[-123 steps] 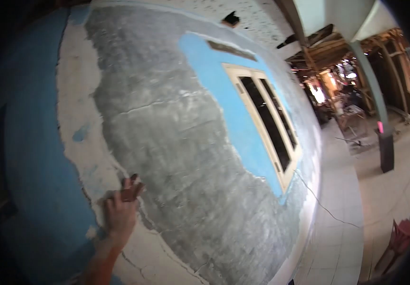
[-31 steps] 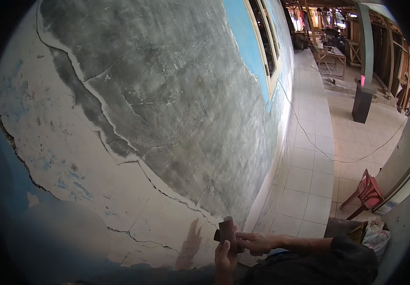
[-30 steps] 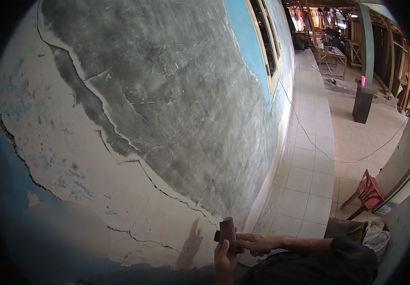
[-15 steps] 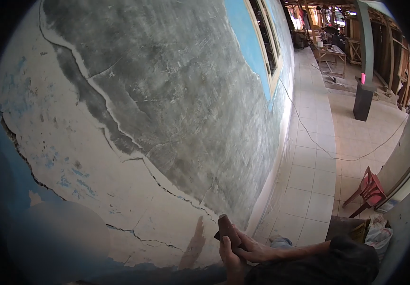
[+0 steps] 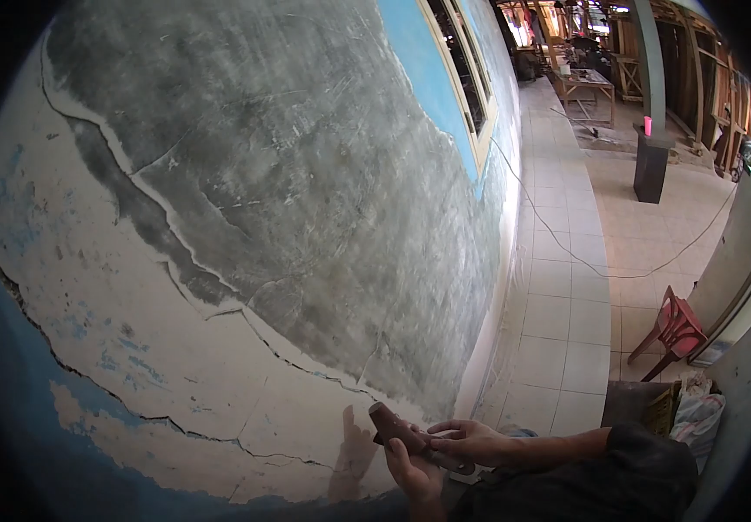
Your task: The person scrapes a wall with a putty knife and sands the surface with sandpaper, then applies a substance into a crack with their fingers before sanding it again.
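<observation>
My left hand [image 5: 415, 474] is at the bottom centre, thumb up and fingers wrapped round a brown, flat-sided object [image 5: 390, 423]. The object tilts up and left, its blunt top end close to the wall; what it is exactly, I cannot make out. My right hand [image 5: 473, 442] comes in from the right and grips the object's lower part with bent fingers. A greyish end of something [image 5: 462, 471] shows beneath the right hand. Beside the hands is the cracked wall [image 5: 306, 261], part grey plaster, part white, with blue paint and a hand shadow.
A window [image 5: 462, 70] is set high in the wall. Alongside runs a tiled floor [image 5: 549, 322] with a thin cable [image 5: 567, 252]. To the right are a red chair [image 5: 677, 331], a white bag [image 5: 697, 413] and a dark pillar base [image 5: 651, 165] with a pink cup [image 5: 648, 125].
The brown object has tilted further left, and my left hand has shifted slightly left with it. My right hand's fingers have spread more along it. The view has shifted a little.
</observation>
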